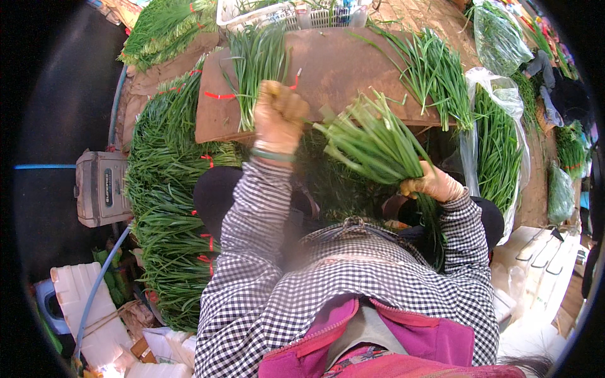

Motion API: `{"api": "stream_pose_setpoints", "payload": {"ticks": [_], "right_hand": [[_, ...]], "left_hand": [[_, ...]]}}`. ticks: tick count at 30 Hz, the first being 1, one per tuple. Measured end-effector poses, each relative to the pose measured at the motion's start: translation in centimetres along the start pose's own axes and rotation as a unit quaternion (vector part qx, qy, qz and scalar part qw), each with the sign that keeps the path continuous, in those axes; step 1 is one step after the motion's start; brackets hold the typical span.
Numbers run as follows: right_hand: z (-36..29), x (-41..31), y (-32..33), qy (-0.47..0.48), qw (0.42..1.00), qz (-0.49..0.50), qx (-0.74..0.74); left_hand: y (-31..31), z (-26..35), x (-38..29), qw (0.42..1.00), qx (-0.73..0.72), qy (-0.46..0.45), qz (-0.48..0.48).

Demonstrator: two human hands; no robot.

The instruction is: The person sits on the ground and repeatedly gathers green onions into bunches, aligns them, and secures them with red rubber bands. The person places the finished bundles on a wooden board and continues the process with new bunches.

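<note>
In my right hand (432, 182) is a loose bunch of garlic chives (373, 141), held by its leafy part with the pale cut stems fanned up and left. My left hand (281, 111), curled and slightly blurred, is at the near edge of the brown board (340, 66), beside the stems of a smaller bunch of chives (260, 52); whether it holds anything I cannot tell. A red tie (220, 96) lies under that smaller bunch, its other end sticking up to the right. More loose chives (437, 71) lie on the board's right side.
Tied chive bundles (170, 227) are stacked along the left, with more (165, 28) at the upper left. A white plastic crate (293, 16) stands beyond the board. Bagged chives (498, 137) stand at the right, near white foam boxes (539, 274). A grey case (103, 189) is at far left.
</note>
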State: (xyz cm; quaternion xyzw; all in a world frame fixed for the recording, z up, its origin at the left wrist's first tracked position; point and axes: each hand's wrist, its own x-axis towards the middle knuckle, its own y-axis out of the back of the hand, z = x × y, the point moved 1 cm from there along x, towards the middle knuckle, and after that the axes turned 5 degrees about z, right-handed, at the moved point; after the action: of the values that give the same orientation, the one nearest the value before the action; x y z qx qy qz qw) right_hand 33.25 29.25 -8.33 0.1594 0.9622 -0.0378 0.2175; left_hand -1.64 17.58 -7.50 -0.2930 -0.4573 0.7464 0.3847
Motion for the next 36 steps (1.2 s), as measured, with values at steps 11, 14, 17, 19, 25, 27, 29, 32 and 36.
{"api": "stream_pose_setpoints", "payload": {"ticks": [11,14,17,19,25,27,29,32,36], "right_hand": [[-1.2,0.3,-0.2,0.042,0.991,0.077,-0.104],[-0.4,0.2,0.3,-0.013,0.992,0.123,0.015],[0.0,-0.4,1.4,0.043,0.985,0.160,0.051],[-0.2,-0.5,2.5,0.025,0.972,0.232,0.008],[-1.3,-0.4,3.0,0.059,0.970,0.227,0.068],[-1.3,-0.3,2.9,0.041,0.967,0.246,0.059],[-1.2,-0.2,2.9,0.065,0.969,0.234,0.048],[-1.2,0.0,3.1,0.065,0.971,0.227,0.049],[-1.5,0.4,3.4,0.117,0.969,0.218,0.011]], "left_hand": [[-0.8,-2.8,-3.0,0.578,0.723,-0.351,-0.139],[1.0,-2.4,-1.3,0.525,0.823,-0.211,-0.054],[1.2,0.1,-0.6,0.453,0.801,-0.390,-0.020],[0.6,0.3,-1.6,0.416,0.842,-0.326,-0.108],[0.2,-6.0,-11.6,0.446,0.765,0.233,-0.401],[1.4,-6.6,-12.8,0.392,0.759,0.309,-0.418],[2.3,-6.1,-12.1,0.461,0.775,0.203,-0.382],[2.9,-5.4,-10.2,0.709,0.615,0.298,-0.177],[3.1,-6.9,-12.0,0.468,0.776,0.211,-0.365]]}}
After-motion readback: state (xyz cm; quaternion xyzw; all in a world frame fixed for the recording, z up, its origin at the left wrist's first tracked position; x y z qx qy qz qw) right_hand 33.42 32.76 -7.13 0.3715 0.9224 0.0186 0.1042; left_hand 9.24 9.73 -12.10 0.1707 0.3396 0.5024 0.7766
